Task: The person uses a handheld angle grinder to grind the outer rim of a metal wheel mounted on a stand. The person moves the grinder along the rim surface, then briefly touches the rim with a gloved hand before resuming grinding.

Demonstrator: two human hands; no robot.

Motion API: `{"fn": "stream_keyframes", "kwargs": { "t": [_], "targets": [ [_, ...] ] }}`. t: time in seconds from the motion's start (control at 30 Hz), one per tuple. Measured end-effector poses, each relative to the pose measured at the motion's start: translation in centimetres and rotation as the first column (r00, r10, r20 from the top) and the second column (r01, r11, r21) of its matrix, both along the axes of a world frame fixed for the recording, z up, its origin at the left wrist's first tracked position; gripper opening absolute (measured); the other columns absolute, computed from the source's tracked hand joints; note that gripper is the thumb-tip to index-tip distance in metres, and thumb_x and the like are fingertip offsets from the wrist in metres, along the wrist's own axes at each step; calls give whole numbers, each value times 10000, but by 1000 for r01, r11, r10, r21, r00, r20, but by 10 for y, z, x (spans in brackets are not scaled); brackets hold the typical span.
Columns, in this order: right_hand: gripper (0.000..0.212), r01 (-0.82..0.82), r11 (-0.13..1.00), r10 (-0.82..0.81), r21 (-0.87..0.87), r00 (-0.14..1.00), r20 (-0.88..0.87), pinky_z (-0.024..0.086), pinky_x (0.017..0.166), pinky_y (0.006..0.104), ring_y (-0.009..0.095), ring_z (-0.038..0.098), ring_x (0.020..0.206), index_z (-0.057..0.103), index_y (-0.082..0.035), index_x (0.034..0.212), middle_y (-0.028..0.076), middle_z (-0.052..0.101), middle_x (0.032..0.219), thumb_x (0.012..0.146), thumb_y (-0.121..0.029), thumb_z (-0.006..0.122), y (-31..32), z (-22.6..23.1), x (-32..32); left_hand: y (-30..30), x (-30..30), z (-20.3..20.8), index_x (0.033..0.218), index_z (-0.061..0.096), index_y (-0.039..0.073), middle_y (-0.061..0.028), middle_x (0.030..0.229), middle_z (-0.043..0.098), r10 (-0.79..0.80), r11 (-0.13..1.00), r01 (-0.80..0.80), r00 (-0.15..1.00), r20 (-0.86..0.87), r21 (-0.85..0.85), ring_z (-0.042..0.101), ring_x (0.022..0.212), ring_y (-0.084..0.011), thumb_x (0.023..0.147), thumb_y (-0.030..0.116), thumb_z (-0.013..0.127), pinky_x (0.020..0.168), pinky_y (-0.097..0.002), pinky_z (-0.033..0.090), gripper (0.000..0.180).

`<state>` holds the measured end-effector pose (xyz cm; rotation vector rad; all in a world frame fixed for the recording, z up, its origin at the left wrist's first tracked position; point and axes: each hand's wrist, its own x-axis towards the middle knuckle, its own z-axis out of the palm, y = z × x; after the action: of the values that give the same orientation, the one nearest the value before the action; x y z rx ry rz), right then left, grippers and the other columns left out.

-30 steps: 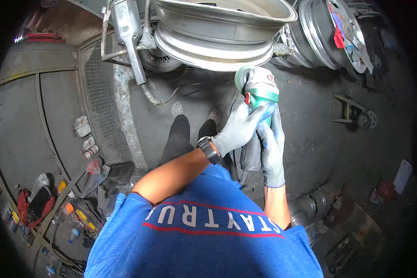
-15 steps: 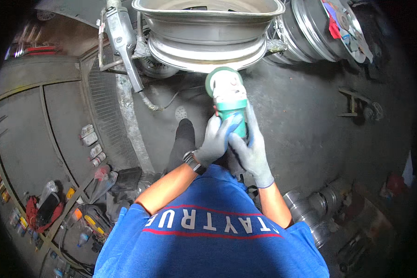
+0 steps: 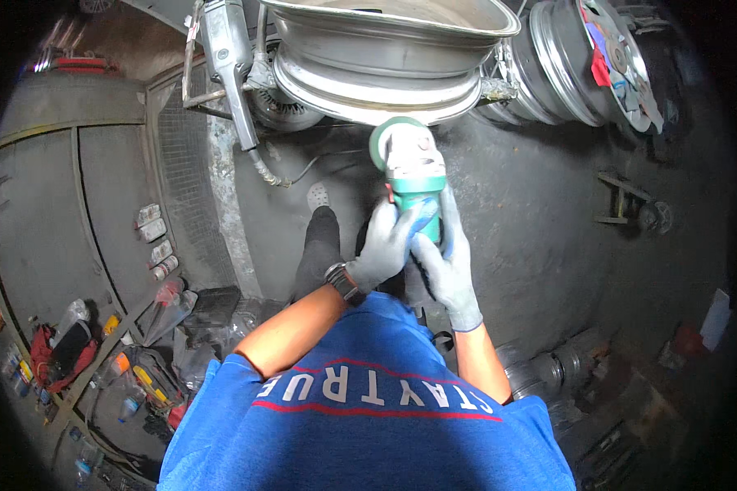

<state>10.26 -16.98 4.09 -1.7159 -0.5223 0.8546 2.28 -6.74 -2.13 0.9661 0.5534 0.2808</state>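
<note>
Both my hands wear grey gloves and grip a green angle grinder (image 3: 418, 184) with a pale metal head. My left hand (image 3: 387, 239) wraps the grinder's body from the left, a dark watch on that wrist. From the right, my right hand (image 3: 450, 274) closes around the same body, its fingers stretched along the side. At the grinder's far end a round green disc (image 3: 385, 141) lies close to the lower rim of a silver wheel rim (image 3: 385, 86). Whether disc and rim touch, I cannot tell. The wheel rim is mounted on a metal stand.
Left of the wheel rim a grey power tool (image 3: 228, 53) is fixed to a frame, its cable hanging down. More wheel rims (image 3: 553, 65) stand at the far right, one carrying coloured cloths. A small wheeled stand (image 3: 630, 200) sits on the right floor; bags and bottles lie at left.
The view has shifted slightly, so the wheel rim and surroundings sit a little further right. My hands keep their hold on the grinder, which stays near the rim.
</note>
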Motion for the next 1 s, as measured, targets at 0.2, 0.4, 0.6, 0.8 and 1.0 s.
{"fn": "stream_keyframes", "kwargs": {
  "t": [0.2, 0.4, 0.6, 0.8, 1.0],
  "targets": [
    [824, 169, 986, -168, 15, 985, -43, 326, 1185, 369, 265, 411, 1436, 184, 64, 1608, 239, 387, 1581, 880, -5, 564, -11, -8, -2, 2, 15, 10, 1366, 563, -2, -227, 1322, 571, -156, 973, 165, 985, -69, 160, 629, 1130, -338, 1065, 134, 513, 997, -389, 489, 334],
    [870, -43, 999, 44, -17, 998, 48, 324, 1191, 374, 275, 392, 1452, 166, 45, 1618, 228, 365, 1602, 882, -52, 621, 17, 0, -12, 14, -12, -3, 1302, 600, -11, -192, 1182, 665, 8, 989, -11, 1000, -27, -146, 664, 1080, -248, 1041, 226, 558, 912, -385, 523, 355],
    [847, 118, 993, -118, 3, 993, -20, 333, 1184, 384, 280, 422, 1430, 164, 53, 1615, 248, 388, 1579, 876, -26, 571, 1, -4, -11, 7, -2, -4, 1425, 521, 21, -209, 1388, 523, -152, 953, 152, 988, -23, 263, 559, 1259, -296, 1083, 151, 474, 1083, -398, 441, 369],
    [861, 26, 1000, -26, -2, 1000, 6, 354, 1170, 386, 307, 432, 1434, 173, 38, 1616, 273, 411, 1565, 886, -65, 617, 24, 2, -23, 20, -19, -14, 1351, 566, 6, -196, 1295, 597, -80, 983, 85, 996, -34, 166, 605, 1184, -252, 1055, 198, 539, 997, -382, 490, 354],
    [900, -65, 993, 77, -101, 989, 127, 411, 1125, 380, 336, 506, 1388, 173, 5, 1624, 311, 461, 1519, 874, -114, 656, 27, 5, -19, 21, -25, -12, 1268, 599, -25, -127, 1170, 674, 0, 977, -5, 1000, -20, -215, 646, 1053, -160, 1028, 212, 599, 891, -321, 535, 338]
  ]
}}
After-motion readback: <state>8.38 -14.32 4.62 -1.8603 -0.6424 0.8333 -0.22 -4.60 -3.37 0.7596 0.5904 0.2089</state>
